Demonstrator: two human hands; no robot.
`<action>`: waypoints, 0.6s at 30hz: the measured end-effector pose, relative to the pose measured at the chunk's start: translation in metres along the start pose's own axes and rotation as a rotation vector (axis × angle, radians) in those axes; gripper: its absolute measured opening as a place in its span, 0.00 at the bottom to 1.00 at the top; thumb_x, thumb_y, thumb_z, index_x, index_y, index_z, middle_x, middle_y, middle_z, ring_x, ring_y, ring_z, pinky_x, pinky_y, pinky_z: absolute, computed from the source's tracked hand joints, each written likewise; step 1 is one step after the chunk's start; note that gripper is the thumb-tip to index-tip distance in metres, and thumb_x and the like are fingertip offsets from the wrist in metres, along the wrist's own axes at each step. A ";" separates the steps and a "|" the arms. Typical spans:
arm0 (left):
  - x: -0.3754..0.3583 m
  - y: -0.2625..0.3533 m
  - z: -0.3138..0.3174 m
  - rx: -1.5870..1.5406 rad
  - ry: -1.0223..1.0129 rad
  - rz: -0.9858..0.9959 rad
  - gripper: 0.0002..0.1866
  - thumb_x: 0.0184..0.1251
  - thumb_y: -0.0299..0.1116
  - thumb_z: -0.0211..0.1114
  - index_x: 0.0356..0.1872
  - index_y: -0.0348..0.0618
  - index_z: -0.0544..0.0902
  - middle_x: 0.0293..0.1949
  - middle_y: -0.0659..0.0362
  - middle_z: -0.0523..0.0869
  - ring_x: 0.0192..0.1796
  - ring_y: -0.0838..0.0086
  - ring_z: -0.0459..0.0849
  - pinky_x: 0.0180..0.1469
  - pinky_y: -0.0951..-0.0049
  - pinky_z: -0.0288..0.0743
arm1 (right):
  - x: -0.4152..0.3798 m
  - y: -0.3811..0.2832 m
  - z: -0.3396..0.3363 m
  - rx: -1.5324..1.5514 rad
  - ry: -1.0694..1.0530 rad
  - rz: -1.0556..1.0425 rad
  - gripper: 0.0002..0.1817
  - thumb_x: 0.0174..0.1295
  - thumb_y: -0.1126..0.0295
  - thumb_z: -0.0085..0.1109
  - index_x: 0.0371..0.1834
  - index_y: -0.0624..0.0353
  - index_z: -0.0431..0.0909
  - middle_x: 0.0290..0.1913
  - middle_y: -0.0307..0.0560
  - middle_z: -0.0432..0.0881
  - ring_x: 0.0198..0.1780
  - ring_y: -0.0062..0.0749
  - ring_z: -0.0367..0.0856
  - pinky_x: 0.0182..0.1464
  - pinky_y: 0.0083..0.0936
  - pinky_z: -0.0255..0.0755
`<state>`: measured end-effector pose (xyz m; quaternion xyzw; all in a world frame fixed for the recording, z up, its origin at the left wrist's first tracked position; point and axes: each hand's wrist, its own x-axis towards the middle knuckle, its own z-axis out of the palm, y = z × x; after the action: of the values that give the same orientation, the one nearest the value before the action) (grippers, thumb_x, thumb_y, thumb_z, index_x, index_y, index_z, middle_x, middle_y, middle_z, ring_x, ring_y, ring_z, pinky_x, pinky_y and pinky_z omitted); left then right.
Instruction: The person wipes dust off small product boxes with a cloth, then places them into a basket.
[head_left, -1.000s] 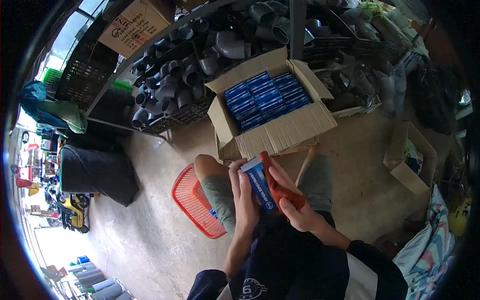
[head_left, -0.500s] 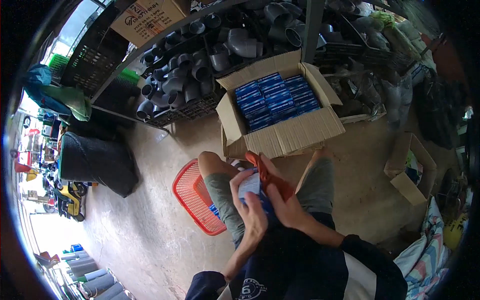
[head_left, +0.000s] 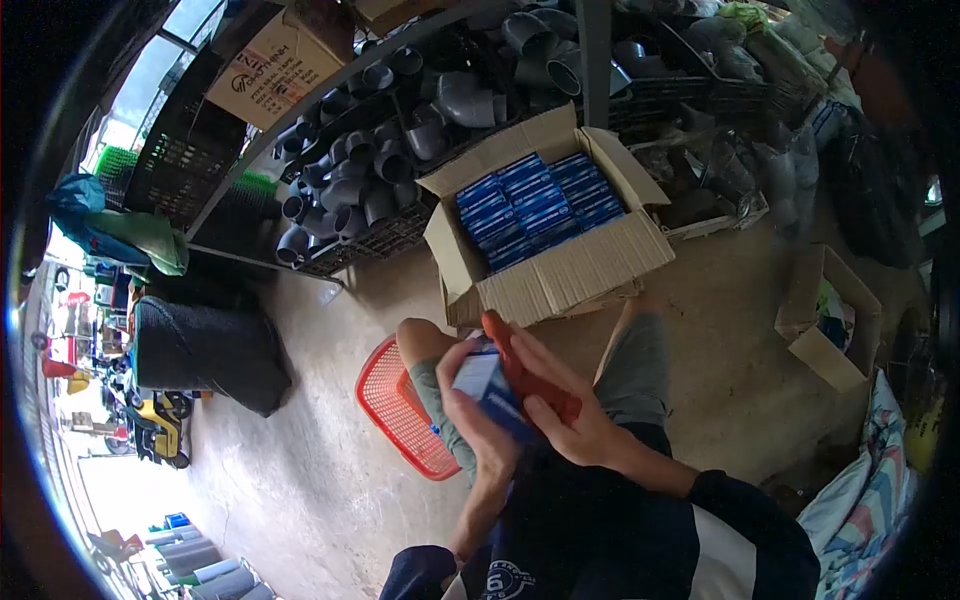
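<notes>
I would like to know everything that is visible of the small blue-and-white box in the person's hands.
The small blue-and-white box looks like printed cardboard with straight edges. One pale face carries fine print, too small to read; a blue face shows blurred white lettering. Fingers hide parts, so whether it is closed cannot be told. It is held tilted, on the near side of the open carton. The left hand grips it, and the orange-red cloth in the right hand lies against it.

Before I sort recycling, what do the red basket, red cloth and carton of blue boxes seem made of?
Red basket: likely smooth plastic, moulded-looking and latticed. Red cloth: matte, probably fabric, bunched in the right hand. Carton: matte brown corrugated cardboard, visibly ridged.
</notes>
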<state>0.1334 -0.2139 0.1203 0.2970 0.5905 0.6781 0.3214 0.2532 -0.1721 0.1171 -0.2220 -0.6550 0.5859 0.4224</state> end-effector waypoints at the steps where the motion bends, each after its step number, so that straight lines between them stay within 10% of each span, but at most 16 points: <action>1: 0.001 0.003 0.001 -0.097 -0.012 0.014 0.39 0.76 0.66 0.38 0.61 0.34 0.70 0.53 0.49 0.78 0.55 0.64 0.79 0.61 0.65 0.72 | -0.005 -0.001 -0.001 -0.043 -0.024 0.001 0.31 0.75 0.73 0.50 0.80 0.60 0.55 0.79 0.56 0.56 0.79 0.41 0.57 0.77 0.35 0.55; 9: 0.024 0.012 -0.002 -0.289 -0.172 0.041 0.31 0.80 0.60 0.38 0.51 0.38 0.75 0.58 0.41 0.80 0.58 0.59 0.81 0.64 0.61 0.75 | -0.022 -0.004 -0.018 0.347 -0.099 0.302 0.31 0.77 0.72 0.47 0.82 0.55 0.52 0.74 0.51 0.65 0.72 0.34 0.66 0.73 0.32 0.61; 18: 0.016 0.013 0.001 -0.545 -0.093 -0.160 0.22 0.82 0.50 0.42 0.44 0.40 0.76 0.53 0.44 0.84 0.50 0.62 0.85 0.58 0.64 0.80 | -0.007 -0.005 -0.002 0.055 -0.007 -0.098 0.35 0.72 0.72 0.54 0.81 0.54 0.54 0.81 0.57 0.50 0.80 0.45 0.54 0.76 0.44 0.59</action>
<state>0.1234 -0.2018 0.1337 0.1830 0.3929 0.7699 0.4685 0.2596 -0.1770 0.1197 -0.1760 -0.6501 0.5830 0.4545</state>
